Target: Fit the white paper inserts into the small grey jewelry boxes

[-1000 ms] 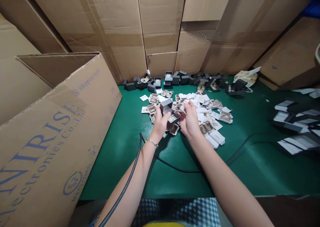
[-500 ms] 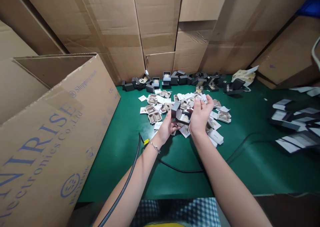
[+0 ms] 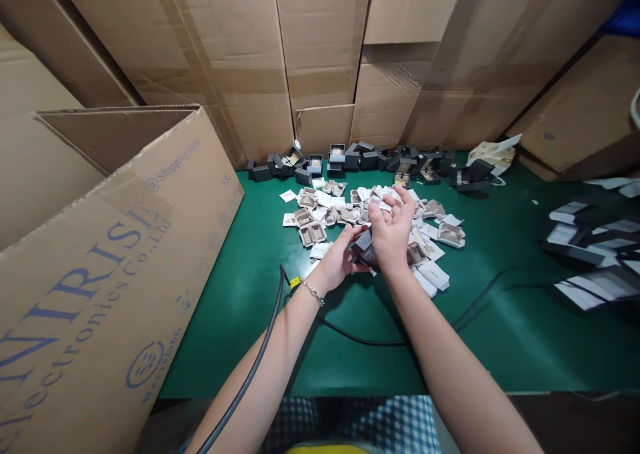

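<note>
My left hand grips a small dark hinged box by its left side, thumb above and fingers below. The box looks folded over; its inside is hidden from me. Close against its right side is my right hand, palm tilted up, with fingers raised, slightly bent and apart. Whether this palm presses on the box I cannot tell. Beneath and behind both hands spreads a heap of white papers and beige molded inserts.
Along the back of the green table stand several dark small boxes, some open. A large carton is at left, stacked cartons behind. Dark boxes with white flaps lie at right. A black cable crosses in front.
The hinged box was open with its pale contents showing; its lid has since swung over and the contents are hidden. My right hand has tilted across it.
</note>
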The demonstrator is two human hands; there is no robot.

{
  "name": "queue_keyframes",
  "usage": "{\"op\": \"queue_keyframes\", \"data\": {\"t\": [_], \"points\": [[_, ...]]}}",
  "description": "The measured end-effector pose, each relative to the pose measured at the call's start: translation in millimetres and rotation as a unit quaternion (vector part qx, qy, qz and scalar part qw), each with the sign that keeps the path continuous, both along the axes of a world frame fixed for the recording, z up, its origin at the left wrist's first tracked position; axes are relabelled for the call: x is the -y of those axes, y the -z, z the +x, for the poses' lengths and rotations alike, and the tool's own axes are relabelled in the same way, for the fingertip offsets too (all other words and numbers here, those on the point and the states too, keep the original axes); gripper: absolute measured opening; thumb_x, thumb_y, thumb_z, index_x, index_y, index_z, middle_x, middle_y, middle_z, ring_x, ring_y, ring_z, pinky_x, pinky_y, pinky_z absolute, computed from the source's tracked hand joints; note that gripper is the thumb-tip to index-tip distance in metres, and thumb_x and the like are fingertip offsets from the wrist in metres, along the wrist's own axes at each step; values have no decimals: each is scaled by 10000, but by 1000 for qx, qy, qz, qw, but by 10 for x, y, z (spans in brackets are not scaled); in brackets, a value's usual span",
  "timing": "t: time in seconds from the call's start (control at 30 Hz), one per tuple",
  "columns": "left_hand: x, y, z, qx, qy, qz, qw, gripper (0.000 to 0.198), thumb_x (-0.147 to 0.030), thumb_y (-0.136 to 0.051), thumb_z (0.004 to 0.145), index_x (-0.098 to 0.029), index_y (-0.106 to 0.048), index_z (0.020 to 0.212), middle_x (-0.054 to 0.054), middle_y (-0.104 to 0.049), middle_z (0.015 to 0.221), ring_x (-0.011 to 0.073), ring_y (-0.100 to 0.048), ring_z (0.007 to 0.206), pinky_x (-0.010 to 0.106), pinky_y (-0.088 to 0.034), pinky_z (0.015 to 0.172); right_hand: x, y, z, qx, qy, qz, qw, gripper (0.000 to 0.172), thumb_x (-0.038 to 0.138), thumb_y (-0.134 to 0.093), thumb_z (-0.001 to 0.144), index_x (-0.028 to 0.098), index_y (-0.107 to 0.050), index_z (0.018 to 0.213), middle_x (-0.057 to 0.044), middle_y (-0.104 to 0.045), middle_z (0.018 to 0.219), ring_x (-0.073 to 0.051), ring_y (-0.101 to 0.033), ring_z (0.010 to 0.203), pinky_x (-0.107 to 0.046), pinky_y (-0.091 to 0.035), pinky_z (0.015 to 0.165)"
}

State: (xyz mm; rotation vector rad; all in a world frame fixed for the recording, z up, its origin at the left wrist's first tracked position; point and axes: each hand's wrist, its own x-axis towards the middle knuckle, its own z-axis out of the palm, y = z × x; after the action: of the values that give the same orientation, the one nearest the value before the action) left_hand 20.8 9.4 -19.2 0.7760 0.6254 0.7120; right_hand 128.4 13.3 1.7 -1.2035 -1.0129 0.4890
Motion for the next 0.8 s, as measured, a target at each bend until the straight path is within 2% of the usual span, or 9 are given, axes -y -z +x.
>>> {"op": "queue_keyframes", "data": {"t": [0.13, 0.23, 0.37, 0.43, 0.5, 0.67, 0.8], "points": [[-16, 15, -2, 35, 32, -49, 998, 598, -721, -491, 727, -206, -639, 994, 58, -649, 787, 182, -611, 659, 329, -528, 589, 56, -10, -61, 36, -17, 22, 999, 599, 418, -571, 791, 308, -301, 1315, -83, -492, 1184, -198, -576, 990, -367, -530, 831], [-28, 25, -4, 51, 5, -76, 996, 484, -651, -555, 733, -197, -621, 888, 26, -624, 683, 181, -623, 641, 312, -520, 591, 106, -10, -86, 116, 10, 60, 991, 566, 375, -579, 797, 303, -347, 1308, -91, -491, 1230, -222, -556, 1058, -403, -515, 882], [-65, -31, -53, 64, -72, -59, 994, 266, -338, -717, 684, -204, -594, 878, -46, -572, 623, 91, -538, 491, 214, -460, 500, 116, 13, -66, 284, 47, 148, 946, 543, 254, -562, 790, 295, -381, 1300, -88, -515, 1245, -255, -511, 1164, -458, -491, 931], [-91, -78, -95, 98, -91, -48, 990, 270, -230, -700, 670, -211, -587, 915, -50, -595, 670, 79, -533, 486, 199, -443, 485, 101, 28, -54, 344, 62, 189, 918, 571, 192, -546, 777, 288, -369, 1312, -89, -531, 1236, -263, -513, 1176, -480, -478, 946], [-120, -116, -138, 128, -122, -73, 982, 258, -179, -630, 678, -204, -592, 932, -25, -638, 736, 97, -569, 527, 205, -443, 485, 89, 39, -52, 374, 67, 200, 903, 603, 146, -523, 767, 287, -355, 1328, -89, -546, 1230, -264, -521, 1169, -494, -462, 963], [-192, -123, -201, 187, -239, -169, 938, 191, -203, -504, 715, -142, -629, 845, 39, -669, 712, 144, -615, 571, 239, -462, 511, 95, 59, -103, 380, 6, 182, 907, 649, 83, -489, 729, 284, -375, 1335, -77, -581, 1206, -254, -524, 1164, -471, -461, 975], [-224, -103, -205, 220, -272, -188, 918, 159, -222, -504, 737, -125, -628, 749, 42, -650, 645, 155, -612, 573, 263, -480, 570, 128, 72, -158, 409, -94, 166, 892, 657, 69, -461, 694, 247, -394, 1323, -85, -586, 1215, -255, -507, 1213, -471, -458, 1002]]}}
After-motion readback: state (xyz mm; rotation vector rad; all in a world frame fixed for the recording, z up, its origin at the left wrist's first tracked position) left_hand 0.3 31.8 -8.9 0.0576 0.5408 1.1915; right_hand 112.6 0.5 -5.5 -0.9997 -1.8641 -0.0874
